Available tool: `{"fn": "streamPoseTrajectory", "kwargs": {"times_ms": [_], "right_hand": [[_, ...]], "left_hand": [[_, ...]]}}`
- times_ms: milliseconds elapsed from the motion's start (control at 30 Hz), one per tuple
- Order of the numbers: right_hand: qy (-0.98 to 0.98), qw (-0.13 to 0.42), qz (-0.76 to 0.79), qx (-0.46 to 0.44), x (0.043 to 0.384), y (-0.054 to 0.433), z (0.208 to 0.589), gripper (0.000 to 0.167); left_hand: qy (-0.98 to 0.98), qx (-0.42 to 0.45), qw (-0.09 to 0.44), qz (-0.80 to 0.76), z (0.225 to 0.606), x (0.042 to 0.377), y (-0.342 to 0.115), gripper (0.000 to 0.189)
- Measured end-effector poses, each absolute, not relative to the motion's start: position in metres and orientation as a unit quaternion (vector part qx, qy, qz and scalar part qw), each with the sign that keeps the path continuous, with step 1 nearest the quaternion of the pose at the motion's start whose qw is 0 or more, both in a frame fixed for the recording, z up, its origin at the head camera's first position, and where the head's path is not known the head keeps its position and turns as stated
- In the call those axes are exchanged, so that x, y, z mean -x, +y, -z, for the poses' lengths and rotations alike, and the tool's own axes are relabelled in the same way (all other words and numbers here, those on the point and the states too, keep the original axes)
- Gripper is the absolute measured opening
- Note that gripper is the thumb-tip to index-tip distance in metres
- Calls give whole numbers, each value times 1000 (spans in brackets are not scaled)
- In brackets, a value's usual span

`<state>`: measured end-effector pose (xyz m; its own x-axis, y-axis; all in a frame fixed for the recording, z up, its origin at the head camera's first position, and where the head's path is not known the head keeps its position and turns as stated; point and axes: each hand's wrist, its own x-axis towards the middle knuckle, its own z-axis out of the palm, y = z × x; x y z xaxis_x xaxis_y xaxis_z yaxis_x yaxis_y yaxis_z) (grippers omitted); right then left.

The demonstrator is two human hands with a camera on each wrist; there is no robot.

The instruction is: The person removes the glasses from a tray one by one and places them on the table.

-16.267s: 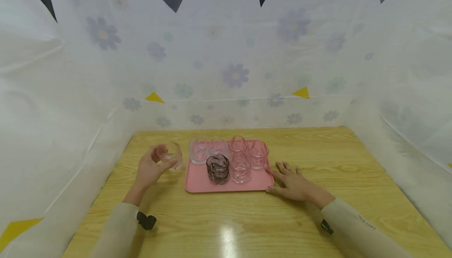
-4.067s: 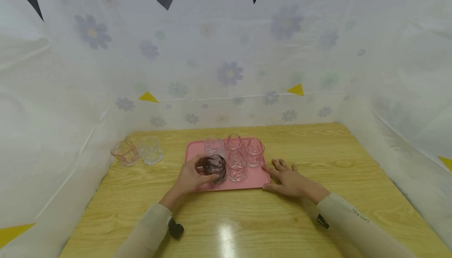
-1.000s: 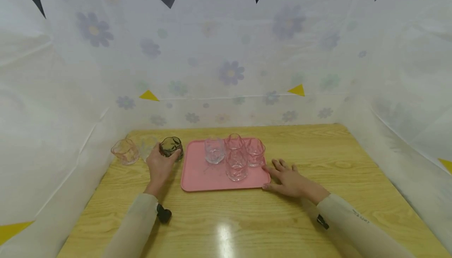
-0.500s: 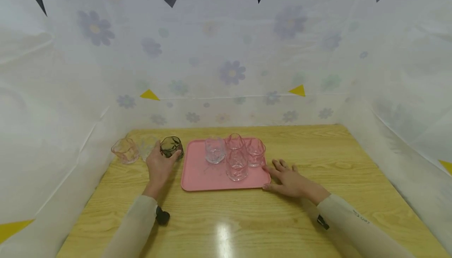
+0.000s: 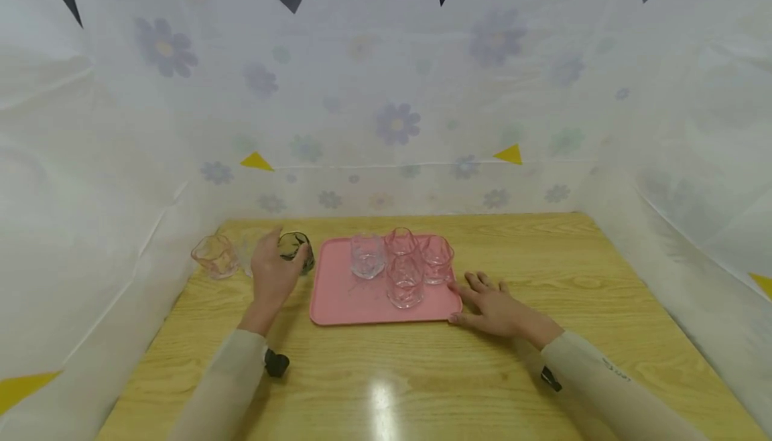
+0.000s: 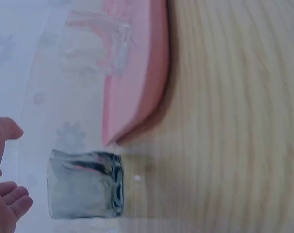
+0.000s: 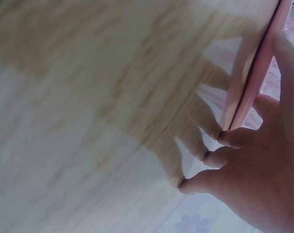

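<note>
The dark glass (image 6: 84, 187) stands upright on the surface (image 5: 362, 381), just beside the tray's left edge. The left hand (image 5: 273, 277), thumb and fingers parted, is near it, apart and holding nothing. The right hand (image 5: 496, 308) lies spread at the right edge of the tray (image 5: 344, 307), touching it, fingertips on the surface. Three pink glasses (image 5: 405, 287) stand toward the tray's right edge, a clear glass (image 5: 367, 258) near its far edge. Toward the surface's left edge stands a pale glass (image 5: 215, 258).
</note>
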<state>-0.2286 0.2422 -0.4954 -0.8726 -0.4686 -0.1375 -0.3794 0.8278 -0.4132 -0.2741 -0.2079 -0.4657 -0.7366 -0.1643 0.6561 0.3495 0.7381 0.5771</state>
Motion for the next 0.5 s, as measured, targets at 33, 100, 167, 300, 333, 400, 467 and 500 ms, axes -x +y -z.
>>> {"fn": "streamPoseTrajectory", "kwargs": {"times_ms": [33, 100, 167, 300, 333, 400, 467, 500], "right_hand": [[949, 118, 191, 224, 229, 242, 496, 85], [948, 118, 192, 225, 229, 242, 496, 84], [948, 119, 192, 225, 229, 242, 497, 84], [948, 120, 189, 226, 230, 243, 497, 84], [948, 120, 189, 226, 230, 243, 497, 84], [949, 119, 187, 226, 230, 242, 497, 84], [949, 118, 188, 226, 229, 242, 497, 84], [949, 119, 188, 225, 229, 242, 497, 84]], "left_hand": [[-859, 65, 356, 362, 464, 275, -205, 62], [-860, 86, 341, 369, 463, 276, -197, 63], [-864, 102, 317, 378, 463, 278, -190, 65], [-872, 115, 255, 401, 463, 280, -174, 70], [-873, 114, 239, 409, 463, 280, -170, 71], [-874, 114, 211, 423, 464, 281, -163, 72], [-873, 116, 187, 436, 466, 282, -157, 72], [-870, 119, 175, 445, 467, 282, -154, 71]]}}
